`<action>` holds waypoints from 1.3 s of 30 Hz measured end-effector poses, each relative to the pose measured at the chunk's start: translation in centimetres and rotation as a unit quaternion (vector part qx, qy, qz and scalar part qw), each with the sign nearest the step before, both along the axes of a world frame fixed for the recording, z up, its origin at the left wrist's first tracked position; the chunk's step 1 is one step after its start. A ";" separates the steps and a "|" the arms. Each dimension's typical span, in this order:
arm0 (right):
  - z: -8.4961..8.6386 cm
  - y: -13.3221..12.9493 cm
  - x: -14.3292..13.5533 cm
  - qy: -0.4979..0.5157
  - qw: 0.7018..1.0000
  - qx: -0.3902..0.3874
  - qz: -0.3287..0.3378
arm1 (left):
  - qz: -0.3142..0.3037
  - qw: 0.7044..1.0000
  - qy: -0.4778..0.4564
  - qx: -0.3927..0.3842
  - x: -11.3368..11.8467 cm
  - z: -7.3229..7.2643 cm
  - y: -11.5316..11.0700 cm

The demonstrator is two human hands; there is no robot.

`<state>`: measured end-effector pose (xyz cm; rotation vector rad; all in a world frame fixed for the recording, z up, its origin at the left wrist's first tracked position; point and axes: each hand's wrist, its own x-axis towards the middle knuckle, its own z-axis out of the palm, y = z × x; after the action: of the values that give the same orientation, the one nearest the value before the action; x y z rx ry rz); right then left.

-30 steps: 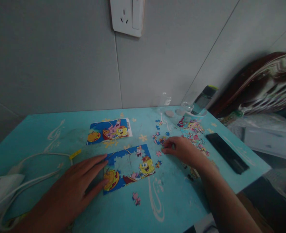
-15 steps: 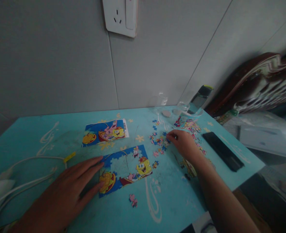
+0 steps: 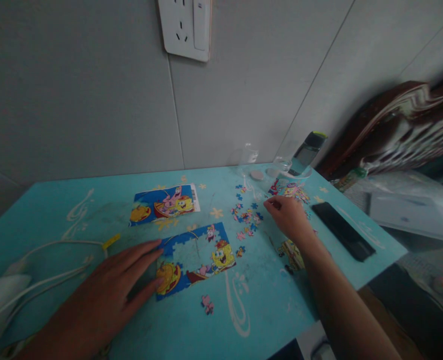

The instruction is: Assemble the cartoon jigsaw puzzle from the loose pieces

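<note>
A partly assembled jigsaw puzzle [image 3: 221, 256] lies on the table, its frame joined around a gap in the middle. My left hand [image 3: 121, 285] rests at its left edge with fingers stretched out, fingertips touching the puzzle. To the right, my right hand [image 3: 287, 215] is closed in a pinch beside a scatter of loose puzzle pieces [image 3: 247, 216]; whatever is between its fingertips is too small to make out. A joined pair or clump of pink pieces [image 3: 207, 304] sits below the puzzle. Behind it lies the reference picture card [image 3: 164, 204].
A black phone-like slab [image 3: 343, 231] lies at the right. Clear containers [image 3: 249, 154] and a dark bottle [image 3: 308, 152] stand by the wall. White cables [image 3: 67, 242] run along the left. More pieces [image 3: 291, 190] are heaped behind my right hand.
My right hand has shifted slightly right and back from the loose pieces, still pinched. My left hand stays at the puzzle's edge. The view has moved slightly.
</note>
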<state>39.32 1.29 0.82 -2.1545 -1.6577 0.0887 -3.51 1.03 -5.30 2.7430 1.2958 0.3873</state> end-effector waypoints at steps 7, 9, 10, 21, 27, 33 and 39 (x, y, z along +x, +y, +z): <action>0.2 0.1 -0.3 0.018 0.999 -0.025 0.028 | -0.005 1.000 0.002 0.002 0.0 -0.1 0.1; 0.1 0.2 0.0 0.022 0.999 -0.034 0.033 | -0.004 1.000 0.002 0.002 -0.1 -0.1 0.1; 0.0 0.2 0.3 0.022 0.999 -0.037 0.031 | -0.003 1.000 0.003 0.001 -0.1 -0.1 0.1; -1.0 0.5 1.4 0.021 0.997 -0.059 0.036 | -0.008 1.000 -0.002 0.016 -0.2 -0.4 0.1; -0.8 0.8 0.3 0.009 0.997 -0.040 0.058 | -0.007 1.000 0.008 0.017 0.2 0.3 -0.1; -1.0 1.0 -0.2 -0.002 0.996 -0.031 0.083 | -0.003 1.000 -0.005 0.007 0.7 1.2 -0.3; -2.1 1.5 -0.4 -0.020 0.997 -0.008 0.079 | 0.005 1.000 0.000 -0.012 1.2 2.0 -0.6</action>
<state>38.95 2.79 -1.28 -2.0457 -1.8550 0.1071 -2.36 0.44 -3.33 2.7184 1.3057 0.3702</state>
